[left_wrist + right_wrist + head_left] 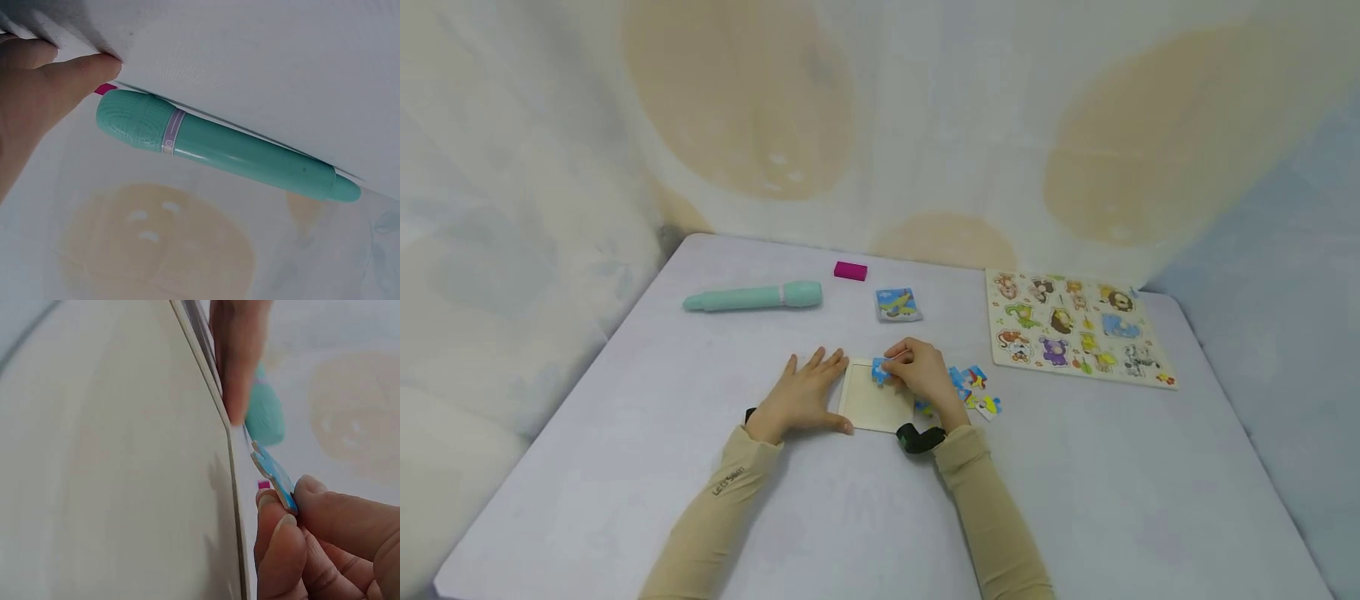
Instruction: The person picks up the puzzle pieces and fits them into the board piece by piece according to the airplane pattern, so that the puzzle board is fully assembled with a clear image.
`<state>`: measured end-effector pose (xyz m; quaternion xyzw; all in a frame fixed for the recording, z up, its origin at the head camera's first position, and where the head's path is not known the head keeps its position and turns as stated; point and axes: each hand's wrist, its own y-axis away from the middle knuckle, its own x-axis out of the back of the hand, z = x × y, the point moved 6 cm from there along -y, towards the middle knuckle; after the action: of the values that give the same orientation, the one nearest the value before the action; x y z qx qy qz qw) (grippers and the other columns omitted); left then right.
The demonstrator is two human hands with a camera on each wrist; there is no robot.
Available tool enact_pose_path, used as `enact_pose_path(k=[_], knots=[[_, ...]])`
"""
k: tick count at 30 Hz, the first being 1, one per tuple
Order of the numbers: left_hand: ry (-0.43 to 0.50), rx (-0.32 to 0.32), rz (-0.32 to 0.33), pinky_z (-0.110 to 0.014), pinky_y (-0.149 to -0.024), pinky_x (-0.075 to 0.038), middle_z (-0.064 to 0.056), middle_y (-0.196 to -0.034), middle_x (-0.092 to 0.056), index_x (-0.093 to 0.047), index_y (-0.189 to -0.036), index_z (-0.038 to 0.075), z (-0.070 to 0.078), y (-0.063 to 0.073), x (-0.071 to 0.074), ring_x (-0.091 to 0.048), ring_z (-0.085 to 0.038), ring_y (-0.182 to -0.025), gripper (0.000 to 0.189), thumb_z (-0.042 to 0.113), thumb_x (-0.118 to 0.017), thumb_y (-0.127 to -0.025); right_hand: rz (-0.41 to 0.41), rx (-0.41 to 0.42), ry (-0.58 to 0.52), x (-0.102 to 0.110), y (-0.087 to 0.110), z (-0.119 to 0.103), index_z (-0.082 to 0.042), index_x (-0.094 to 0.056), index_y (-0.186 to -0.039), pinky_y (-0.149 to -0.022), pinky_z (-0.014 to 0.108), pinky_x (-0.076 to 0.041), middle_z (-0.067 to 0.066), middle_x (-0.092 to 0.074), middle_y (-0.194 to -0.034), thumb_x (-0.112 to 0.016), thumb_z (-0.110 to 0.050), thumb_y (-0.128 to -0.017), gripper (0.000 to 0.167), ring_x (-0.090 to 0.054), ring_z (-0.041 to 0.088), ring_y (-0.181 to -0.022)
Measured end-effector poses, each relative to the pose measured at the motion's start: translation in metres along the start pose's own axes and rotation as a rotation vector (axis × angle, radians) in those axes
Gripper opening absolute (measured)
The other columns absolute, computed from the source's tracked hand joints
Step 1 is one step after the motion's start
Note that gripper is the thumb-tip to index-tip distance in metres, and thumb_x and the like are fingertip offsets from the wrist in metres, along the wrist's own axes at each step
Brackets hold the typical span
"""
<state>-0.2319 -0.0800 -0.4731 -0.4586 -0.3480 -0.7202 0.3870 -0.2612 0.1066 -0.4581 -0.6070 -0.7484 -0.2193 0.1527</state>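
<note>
The pale table [1075,500] carried everything, and its largest thing was the animal board [1052,329] on the far right side. Next in size was the mint microphone [752,297], lying at the far left. The left hand [801,398] had its fingers straight and spread, beside the left edge of the wooden tray [876,408]. The right hand [925,375] was pinching a blue puzzle piece [881,371] between thumb and fingers, raised over the far part of this tray. A small picture square [897,304] and a smaller magenta block [851,271] lay behind, and several loose pieces [988,406] lay right of the tray. The held piece looked thin, stiff and very light, perhaps a little slippery on its printed face; I judged its narrow tabs to be the weakest part, so the broad edges were the better place to pinch. The left sleeve [715,500] bore dark lettering which I could not read surely, and the microphone's band [173,131] had a mark too small to read
</note>
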Motion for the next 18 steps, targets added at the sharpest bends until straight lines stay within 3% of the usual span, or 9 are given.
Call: enact_pose_path(k=[6, 18], knots=[[-0.002, -0.008, 0.014, -0.068, -0.115, -0.010, -0.005, -0.161, -0.025, -0.031, -0.153, 0.012, 0.002, 0.000, 0.000, -0.016, -0.034, -0.151, 0.115, 0.068, -0.076, -0.064, -0.022, 0.005, 0.010, -0.025, -0.007, -0.010, -0.003, -0.065, -0.102, -0.055, 0.018, -0.049, 0.011, -0.072, -0.082, -0.068, -0.013, -0.090, 0.016, -0.064, 0.009, -0.059], [0.003, -0.004, 0.027, -0.067, -0.116, -0.009, -0.004, -0.161, -0.025, -0.031, -0.153, 0.012, 0.002, 0.003, 0.001, -0.016, -0.031, -0.151, 0.115, 0.067, -0.078, -0.063, 0.033, -0.008, 0.072, -0.036, -0.009, -0.012, -0.002, -0.066, -0.095, -0.053, 0.019, -0.050, 0.010, -0.071, -0.080, -0.068, -0.012, -0.088, 0.013, -0.062, 0.008, -0.057]])
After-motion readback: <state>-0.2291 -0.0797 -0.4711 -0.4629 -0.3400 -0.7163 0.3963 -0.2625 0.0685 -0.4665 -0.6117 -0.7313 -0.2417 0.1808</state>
